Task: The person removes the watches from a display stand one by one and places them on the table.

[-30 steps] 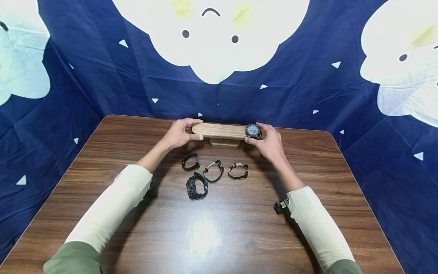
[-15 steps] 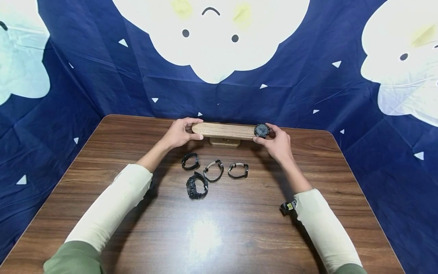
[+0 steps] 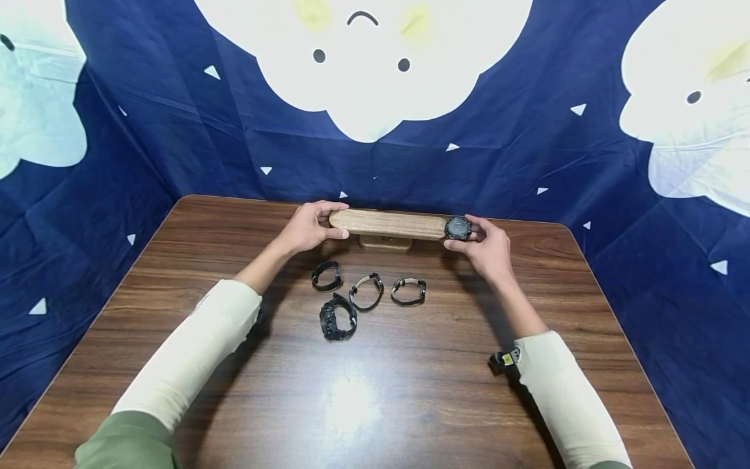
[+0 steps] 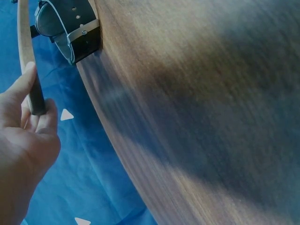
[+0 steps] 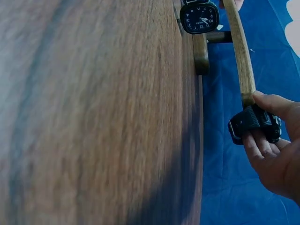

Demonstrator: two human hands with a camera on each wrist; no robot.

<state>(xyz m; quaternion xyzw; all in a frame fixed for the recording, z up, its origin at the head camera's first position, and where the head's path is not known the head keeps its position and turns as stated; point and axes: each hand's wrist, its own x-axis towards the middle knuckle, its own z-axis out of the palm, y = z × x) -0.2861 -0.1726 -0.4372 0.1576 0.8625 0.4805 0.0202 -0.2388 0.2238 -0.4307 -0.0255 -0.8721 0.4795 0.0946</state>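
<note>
A wooden display bar (image 3: pixel 392 223) stands crosswise on a small base (image 3: pixel 385 243) at the table's back edge. My left hand (image 3: pixel 313 227) holds the bar's rounded left end between thumb and fingers. At the opposite end, my right hand (image 3: pixel 491 251) grips a black chunky wristwatch (image 3: pixel 458 228), thumb on the near side. The right wrist view shows this watch (image 5: pixel 255 123) looped round the very end of the bar (image 5: pixel 243 61), with fingers under it. In the left wrist view, thumb and fingers of the left hand (image 4: pixel 28 136) close on the bar's tip (image 4: pixel 35 101).
Several more watches lie on the table in front of the stand: a black one (image 3: pixel 326 277), two slim ones (image 3: pixel 366 292) (image 3: pixel 408 292) and a bulky black one (image 3: pixel 338 317). A blue cloth (image 3: pixel 375 169) with white clouds hangs behind the table (image 3: pixel 439 391).
My right hand has moved to the right with the black wristwatch, along the bar to its right end, so more bare wood shows. The left hand stays on the left end.
</note>
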